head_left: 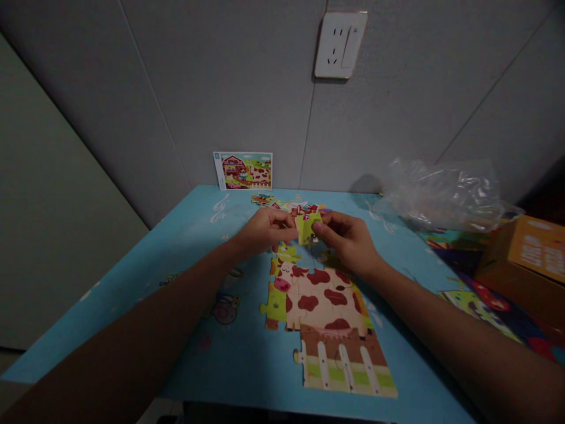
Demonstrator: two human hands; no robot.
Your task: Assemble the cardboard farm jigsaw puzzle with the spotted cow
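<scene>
My left hand (268,231) and my right hand (348,238) meet above the middle of the blue table (185,247), both pinching a yellow-green puzzle piece (306,227) between fingertips. Below them lies a partly joined puzzle (324,318) showing a spotted cow and a white fence. Loose pieces (286,206) lie just beyond my hands. A reference picture card (243,171) leans against the wall at the table's back edge.
A crumpled clear plastic bag (445,194) sits at the back right. An orange cardboard box (529,259) stands at the right edge on a colourful printed sheet (485,300). A wall socket (339,44) is above.
</scene>
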